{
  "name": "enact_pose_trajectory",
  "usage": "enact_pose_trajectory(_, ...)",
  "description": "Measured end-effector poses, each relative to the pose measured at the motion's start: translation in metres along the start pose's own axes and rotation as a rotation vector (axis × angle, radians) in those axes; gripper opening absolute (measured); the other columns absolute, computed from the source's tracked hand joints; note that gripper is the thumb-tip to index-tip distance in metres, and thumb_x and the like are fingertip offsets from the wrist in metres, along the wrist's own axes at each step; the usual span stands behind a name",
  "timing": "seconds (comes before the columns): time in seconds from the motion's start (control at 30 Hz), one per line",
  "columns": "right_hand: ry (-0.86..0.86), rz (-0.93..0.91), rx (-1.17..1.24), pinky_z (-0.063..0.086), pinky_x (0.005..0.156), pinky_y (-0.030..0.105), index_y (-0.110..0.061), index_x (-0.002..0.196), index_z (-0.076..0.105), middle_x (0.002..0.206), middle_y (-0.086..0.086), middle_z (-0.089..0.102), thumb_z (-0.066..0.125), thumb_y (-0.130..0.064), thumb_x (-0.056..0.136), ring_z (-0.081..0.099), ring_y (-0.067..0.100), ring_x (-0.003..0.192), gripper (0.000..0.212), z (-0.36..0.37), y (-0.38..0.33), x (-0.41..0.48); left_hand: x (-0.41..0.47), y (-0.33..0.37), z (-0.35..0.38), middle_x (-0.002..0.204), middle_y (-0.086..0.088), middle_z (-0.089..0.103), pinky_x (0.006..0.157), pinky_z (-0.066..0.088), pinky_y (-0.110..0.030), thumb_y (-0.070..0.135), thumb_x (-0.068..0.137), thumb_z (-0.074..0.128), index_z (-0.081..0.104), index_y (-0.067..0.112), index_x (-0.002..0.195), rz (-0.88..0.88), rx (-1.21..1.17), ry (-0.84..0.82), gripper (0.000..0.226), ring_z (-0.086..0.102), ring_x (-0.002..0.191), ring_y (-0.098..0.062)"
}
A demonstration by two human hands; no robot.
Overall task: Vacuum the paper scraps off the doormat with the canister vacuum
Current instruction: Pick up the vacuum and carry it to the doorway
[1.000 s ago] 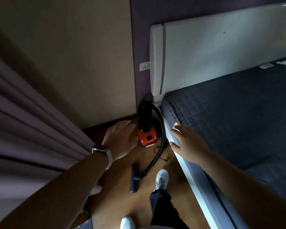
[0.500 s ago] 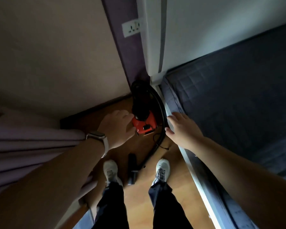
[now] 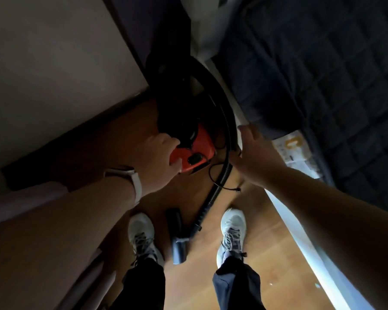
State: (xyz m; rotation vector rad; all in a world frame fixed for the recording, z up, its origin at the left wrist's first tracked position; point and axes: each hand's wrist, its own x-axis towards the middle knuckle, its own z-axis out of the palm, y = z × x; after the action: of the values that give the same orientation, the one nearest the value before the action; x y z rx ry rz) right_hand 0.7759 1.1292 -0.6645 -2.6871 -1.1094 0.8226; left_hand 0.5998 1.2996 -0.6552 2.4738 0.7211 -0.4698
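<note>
Red and black canister vacuum (image 3: 194, 151) standing on wooden floor (image 3: 199, 287), in the corner between wall and bed (image 3: 323, 74). Grasped at its red end by the left hand (image 3: 159, 156), fingers curled round the edge, watch (image 3: 136, 182) on the wrist. Black hose (image 3: 227, 121) arching along the bed side, down to a floor nozzle (image 3: 177, 240) lying between two pale shoes (image 3: 232, 227). Right hand (image 3: 253, 153) just beside the hose, fingers straight and spread, holding nothing.

Dark quilted mattress (image 3: 323, 63) on the right — wooden floor (image 3: 199, 287) below, pale curtain (image 3: 20, 204) at left.
</note>
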Motion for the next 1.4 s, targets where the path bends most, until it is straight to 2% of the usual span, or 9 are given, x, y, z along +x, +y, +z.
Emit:
enact_pose_trajectory(0.27,0.095,-0.012,0.183,0.034,0.103,0.032,-0.007,0.144,0.035,0.139,0.015,0.045,0.061,-0.019,0.080,0.043,0.028,0.130,0.070,0.058,0.023,0.078,0.095,-0.037,0.041,0.137,-0.012,0.053,0.102,0.042,-0.041,0.041,0.094,0.059,0.051,0.013,0.139,-0.010,0.073,0.038,0.054,0.049,0.126,-0.030)
enact_pose_trajectory(0.47,0.177,-0.010,0.137,0.034,0.113,0.040,-0.004,0.149,0.032,0.147,0.018,0.043,0.064,-0.022,0.081,0.039,0.032,0.138,0.077,0.069,0.025,0.121,0.140,-0.030,0.064,0.136,-0.014,0.048,0.100,0.043,-0.045,0.043,0.098,0.052,0.052,0.013,0.132,-0.084,0.100,0.009,0.046,0.046,0.125,-0.032)
enact_pose_trajectory(0.77,0.265,-0.053,0.272,0.042,0.102,0.044,-0.006,0.137,0.045,0.129,0.018,0.057,0.063,-0.014,0.088,0.051,0.036,0.122,0.052,0.068,0.002,0.123,0.104,-0.021,0.056,0.082,0.002,0.061,0.050,0.043,-0.015,0.033,0.104,0.045,0.055,0.017,0.109,-0.158,-0.418,-0.076,0.020,0.059,0.068,-0.010)
enact_pose_trajectory(0.87,0.224,-0.065,0.439,0.038,0.104,0.027,-0.009,0.142,0.041,0.136,0.013,0.053,0.059,-0.010,0.093,0.049,0.025,0.127,0.052,0.066,-0.003,0.112,0.081,-0.030,0.056,0.093,-0.005,0.068,0.065,0.051,-0.022,0.030,0.104,0.045,0.059,0.011,0.107,-0.144,-0.512,-0.093,0.024,0.064,0.077,-0.014)
enact_pose_trajectory(0.93,0.200,-0.057,0.491,0.036,0.102,0.023,-0.014,0.148,0.036,0.139,0.013,0.049,0.058,-0.015,0.096,0.047,0.023,0.129,0.056,0.067,-0.003,0.107,0.071,-0.036,0.061,0.102,-0.013,0.069,0.067,0.047,-0.012,0.034,0.103,0.042,0.061,0.002,0.105,-0.246,-0.742,-0.133,0.037,0.064,0.082,-0.013)
enact_pose_trajectory(1.03,0.167,-0.013,0.525,0.037,0.089,0.022,-0.026,0.151,0.032,0.133,0.012,0.048,0.056,-0.028,0.098,0.051,0.019,0.119,0.058,0.071,-0.003,0.100,0.064,-0.039,0.063,0.086,-0.020,0.066,0.087,0.051,-0.019,0.055,0.094,0.039,0.060,-0.009,0.094,-0.339,-0.973,-0.211,0.067,0.066,0.075,-0.008)
enact_pose_trajectory(1.17,0.164,0.095,0.532,0.033,0.066,0.005,-0.020,0.124,0.055,0.107,0.007,0.060,0.062,-0.049,0.090,0.059,0.016,0.094,0.045,0.084,0.008,0.098,0.068,-0.031,0.062,0.057,-0.016,0.052,0.048,0.040,-0.017,0.048,0.090,0.058,0.054,-0.012,0.066,-0.282,-0.738,-0.132,0.065,0.050,0.047,-0.015)
enact_pose_trajectory(1.27,0.132,0.167,0.512,0.033,0.056,0.001,-0.017,0.097,0.058,0.087,-0.003,0.061,0.058,-0.054,0.092,0.057,0.012,0.081,0.037,0.085,0.012,0.097,0.075,-0.028,0.061,0.056,-0.014,0.058,0.046,0.040,-0.030,0.047,0.090,0.061,0.061,-0.005,0.066,-0.130,-0.508,-0.040,0.057,0.056,0.050,-0.028)
enact_pose_trajectory(1.4,0.018,0.174,0.607,0.037,0.069,0.017,-0.015,0.127,0.050,0.099,-0.010,0.056,0.046,-0.050,0.099,0.051,0.006,0.091,0.045,0.084,0.010,0.089,0.086,-0.028,0.046,0.067,0.000,0.061,0.051,0.039,-0.008,0.030,0.102,0.051,0.068,0.005,0.089,-0.133,-0.293,0.089,0.033,0.047,0.053,-0.003)
